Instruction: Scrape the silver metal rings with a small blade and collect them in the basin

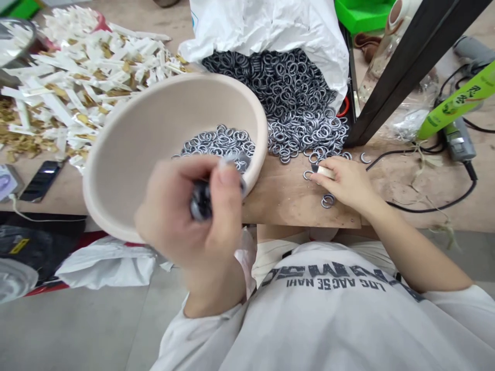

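My left hand (193, 211) is raised close to the camera, its fingers closed around a dark stack of metal rings (201, 200). It hovers over the near rim of a pale pink bowl (127, 144) that holds a small heap of metal rings (218, 144). My right hand (346, 180) rests on the wooden table (282, 196), fingers pinched on a small pale tab (325, 173) beside loose rings (327, 201). A large pile of grey rings (294, 98) spills from a white plastic bag (270, 26) just beyond.
A heap of white and gold strips (69, 77) covers the table's left. A phone (40, 180) lies at the left edge. A black post (402, 67), a green bottle (460, 100), a power tool (458, 139) and black cables (433, 206) stand at the right.
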The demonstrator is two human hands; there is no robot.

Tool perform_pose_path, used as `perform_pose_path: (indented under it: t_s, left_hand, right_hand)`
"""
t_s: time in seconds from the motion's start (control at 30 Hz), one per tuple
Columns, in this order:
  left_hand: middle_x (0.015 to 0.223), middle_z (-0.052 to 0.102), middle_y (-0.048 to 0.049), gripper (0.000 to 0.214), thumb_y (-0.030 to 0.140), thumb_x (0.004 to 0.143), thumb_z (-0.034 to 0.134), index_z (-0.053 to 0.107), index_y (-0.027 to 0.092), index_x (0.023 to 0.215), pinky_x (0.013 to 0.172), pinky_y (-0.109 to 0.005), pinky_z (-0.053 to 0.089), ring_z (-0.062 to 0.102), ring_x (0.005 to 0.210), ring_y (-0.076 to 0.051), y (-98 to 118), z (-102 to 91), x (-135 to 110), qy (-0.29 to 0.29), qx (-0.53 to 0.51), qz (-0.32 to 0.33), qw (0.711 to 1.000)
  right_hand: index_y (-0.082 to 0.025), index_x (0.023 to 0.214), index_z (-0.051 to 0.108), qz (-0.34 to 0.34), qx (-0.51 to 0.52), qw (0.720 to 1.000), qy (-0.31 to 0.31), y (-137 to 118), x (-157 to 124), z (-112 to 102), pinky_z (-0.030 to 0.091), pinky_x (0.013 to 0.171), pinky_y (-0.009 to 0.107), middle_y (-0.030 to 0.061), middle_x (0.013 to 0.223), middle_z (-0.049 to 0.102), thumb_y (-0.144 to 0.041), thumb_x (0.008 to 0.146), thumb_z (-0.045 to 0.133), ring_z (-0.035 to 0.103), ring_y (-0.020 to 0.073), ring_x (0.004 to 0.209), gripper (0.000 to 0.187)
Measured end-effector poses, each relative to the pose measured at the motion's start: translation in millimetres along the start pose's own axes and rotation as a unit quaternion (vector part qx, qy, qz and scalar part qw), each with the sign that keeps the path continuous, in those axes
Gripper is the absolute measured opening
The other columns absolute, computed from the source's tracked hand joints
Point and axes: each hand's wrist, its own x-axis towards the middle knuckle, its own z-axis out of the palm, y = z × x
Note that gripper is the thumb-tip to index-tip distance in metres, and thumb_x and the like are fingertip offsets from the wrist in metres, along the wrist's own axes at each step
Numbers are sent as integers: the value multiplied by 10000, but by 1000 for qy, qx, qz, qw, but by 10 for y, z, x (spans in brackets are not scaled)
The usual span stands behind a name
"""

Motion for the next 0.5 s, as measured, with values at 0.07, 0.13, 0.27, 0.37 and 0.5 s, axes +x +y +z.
perform_pose_path:
  t_s: [0.07, 0.13, 0.27, 0.37, 0.5]
  left_hand:
    - [1035, 687, -110, 311, 519, 989, 488, 666, 266, 1010, 851, -483, 433, 630, 1014, -320, -53, -72, 201, 71, 248, 73, 963]
    - [947, 682, -148, 400, 560, 988, 444, 667, 243, 885, 836, -515, 404, 641, 1024, -376, -172, -72, 372, 34, 343, 73, 936]
    - [1048, 705, -99, 212, 471, 881, 678, 706, 321, 1027, 869, -500, 381, 503, 1341, -379, -364, -52, 493, -12, 214, 96, 972]
    - [1299, 666, -36, 331, 423, 852, 725, 683, 377, 1177, 1012, -586, 305, 397, 1447, -381, -362, -51, 444, 3, 215, 132, 968]
    - [1507, 540, -76, 402, 425, 903, 669, 638, 334, 1293, 1170, -633, 133, 374, 1445, -402, -273, 110, 301, 1, 268, 194, 944]
  right_hand:
    - [-227, 1030, 716, -8, -97, 995, -34, -79, 34, 57, 346, 651, 321, 74, 1031, 686, -454, 931, 630, 636, 246, 889, 263]
    - [-224, 1091, 713, -8, -156, 986, -57, -131, 68, 110, 340, 633, 331, 98, 1117, 676, -414, 955, 591, 649, 265, 908, 264]
    - [-206, 1070, 685, 0, -148, 988, -48, -113, 95, 140, 352, 641, 342, 112, 1127, 661, -325, 982, 521, 650, 271, 904, 220]
    - [-214, 990, 640, 13, -15, 1000, -23, -47, 64, 94, 392, 687, 332, 80, 1011, 656, -305, 976, 524, 632, 243, 896, 148]
    - [-230, 936, 577, 52, 218, 974, -27, -65, -20, -26, 400, 628, 295, 3, 796, 614, -372, 994, 501, 566, 166, 682, 171]
